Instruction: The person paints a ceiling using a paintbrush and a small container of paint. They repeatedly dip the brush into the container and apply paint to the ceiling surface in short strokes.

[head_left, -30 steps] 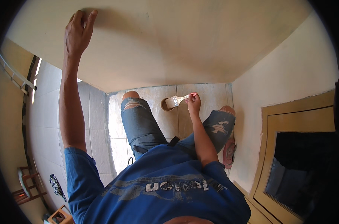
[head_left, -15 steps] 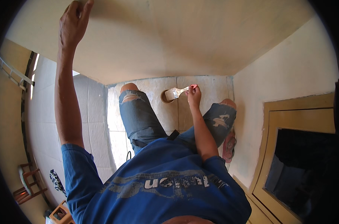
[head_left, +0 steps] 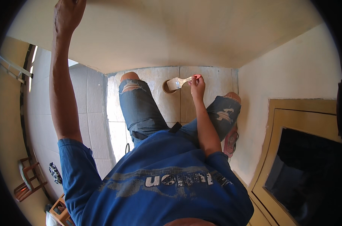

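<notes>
My left hand (head_left: 67,15) is raised high at the upper left and rests flat on the cream wall (head_left: 171,34), holding nothing; its fingertips run out of the picture. My right hand (head_left: 197,86) reaches down between my knees and grips a paintbrush (head_left: 179,82) by its red-tipped handle. The pale bristles sit over a small round container (head_left: 165,89) on the tiled floor (head_left: 159,105). My blue shirt and torn jeans fill the middle of the view.
A wooden door frame (head_left: 291,109) with a dark opening stands at the right. A pink sandal (head_left: 230,141) lies by my right leg. A wooden stool (head_left: 28,180) and a crate (head_left: 60,213) are at the lower left.
My left hand has slid further up the wall toward the top edge. My right hand holds the brush at the container, nearly where it was.
</notes>
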`<state>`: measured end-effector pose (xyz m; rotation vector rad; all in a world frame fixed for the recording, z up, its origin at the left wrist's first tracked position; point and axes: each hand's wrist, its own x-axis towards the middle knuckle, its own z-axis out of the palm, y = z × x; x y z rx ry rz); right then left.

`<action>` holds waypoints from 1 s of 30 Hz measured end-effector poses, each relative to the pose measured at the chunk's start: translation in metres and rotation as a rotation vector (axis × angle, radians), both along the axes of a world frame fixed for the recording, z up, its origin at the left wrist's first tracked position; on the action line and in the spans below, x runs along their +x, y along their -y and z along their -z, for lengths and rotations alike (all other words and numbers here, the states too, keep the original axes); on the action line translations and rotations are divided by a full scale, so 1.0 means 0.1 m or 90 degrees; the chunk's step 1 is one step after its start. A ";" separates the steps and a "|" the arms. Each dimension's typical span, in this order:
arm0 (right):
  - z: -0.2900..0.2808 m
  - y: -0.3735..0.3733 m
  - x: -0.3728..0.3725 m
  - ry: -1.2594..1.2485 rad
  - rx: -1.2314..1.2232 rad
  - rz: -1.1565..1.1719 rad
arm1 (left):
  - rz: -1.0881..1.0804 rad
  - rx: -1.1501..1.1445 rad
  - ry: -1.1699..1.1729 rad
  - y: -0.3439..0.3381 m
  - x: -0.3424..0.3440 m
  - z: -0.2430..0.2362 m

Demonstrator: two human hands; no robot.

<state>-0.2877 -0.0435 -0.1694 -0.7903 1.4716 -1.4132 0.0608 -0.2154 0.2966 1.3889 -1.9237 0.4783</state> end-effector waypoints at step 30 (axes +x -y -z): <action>-0.09 -0.02 -0.02 0.076 0.089 0.052 | 0.031 -0.007 -0.016 -0.02 0.00 0.05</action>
